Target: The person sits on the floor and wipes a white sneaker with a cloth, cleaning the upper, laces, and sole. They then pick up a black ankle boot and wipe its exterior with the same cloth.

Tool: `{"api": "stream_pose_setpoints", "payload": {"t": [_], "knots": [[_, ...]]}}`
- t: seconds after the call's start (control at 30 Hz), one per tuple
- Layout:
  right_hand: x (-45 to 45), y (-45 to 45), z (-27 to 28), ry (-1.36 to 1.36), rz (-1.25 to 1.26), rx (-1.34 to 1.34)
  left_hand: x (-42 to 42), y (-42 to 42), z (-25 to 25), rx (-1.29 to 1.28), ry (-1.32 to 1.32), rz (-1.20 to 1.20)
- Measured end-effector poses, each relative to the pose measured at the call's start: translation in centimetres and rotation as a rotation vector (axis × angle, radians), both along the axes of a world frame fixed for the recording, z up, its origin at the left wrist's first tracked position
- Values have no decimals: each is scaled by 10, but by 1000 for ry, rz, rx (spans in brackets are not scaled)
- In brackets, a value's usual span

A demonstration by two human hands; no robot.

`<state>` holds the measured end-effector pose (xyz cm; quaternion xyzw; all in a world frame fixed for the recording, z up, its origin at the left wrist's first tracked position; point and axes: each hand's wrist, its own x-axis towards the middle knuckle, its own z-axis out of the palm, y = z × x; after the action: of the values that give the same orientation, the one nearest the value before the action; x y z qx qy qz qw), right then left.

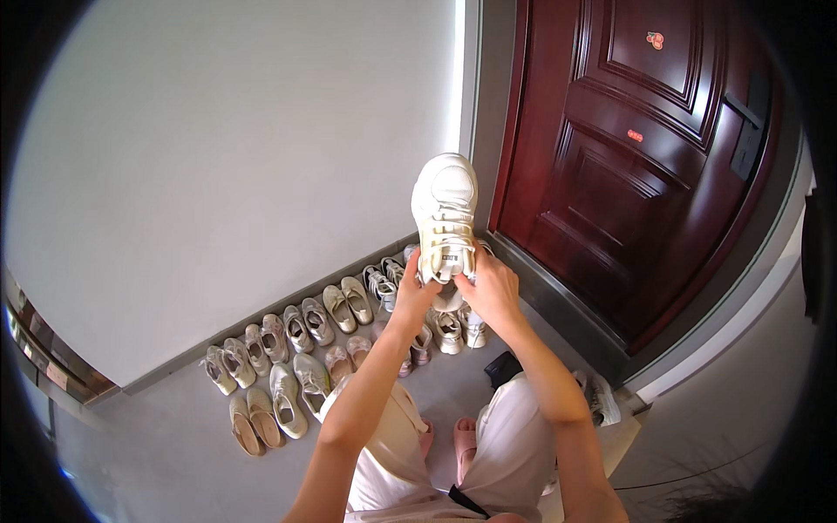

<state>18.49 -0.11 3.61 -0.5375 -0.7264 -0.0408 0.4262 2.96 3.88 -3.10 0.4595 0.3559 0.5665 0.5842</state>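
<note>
A white lace-up sneaker [451, 189] is held up in front of me, its toe pointing away and its laces facing up. My left hand [415, 291] grips the left side of its collar. On the other side, my right hand [492, 284] has hold of the collar, with the thumb by the tongue. The tongue bears writing. Below the hands, a pair of cream sneakers [448, 330] stands on the floor, partly covered by my wrists and the held sneaker.
Two rows of shoes run along the grey wall [248, 163], among them beige slip-ons [265, 418] and cream flats [346, 304]. A dark red panelled door [614, 176] stands at the right. A black object [502, 370] lies near my right knee. Pink slippers [465, 444] are on my feet.
</note>
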Motion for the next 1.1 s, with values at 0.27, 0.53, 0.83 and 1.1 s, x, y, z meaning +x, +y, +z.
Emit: {"api": "stream_pose_setpoints", "payload": {"t": [0.27,0.53,0.83,1.1], "knots": [[21,39,-39,109,-104,216,7,-25,-4,278,314,341],[16,36,-40,142,-111,261,29,-19,17,-266,-822,-251],[-10,31,-53,74,206,-49,12,7,8,-100,-1095,-258],[65,37,-28,1222,486,-178,-8,2,7,-92,-984,-192]]}}
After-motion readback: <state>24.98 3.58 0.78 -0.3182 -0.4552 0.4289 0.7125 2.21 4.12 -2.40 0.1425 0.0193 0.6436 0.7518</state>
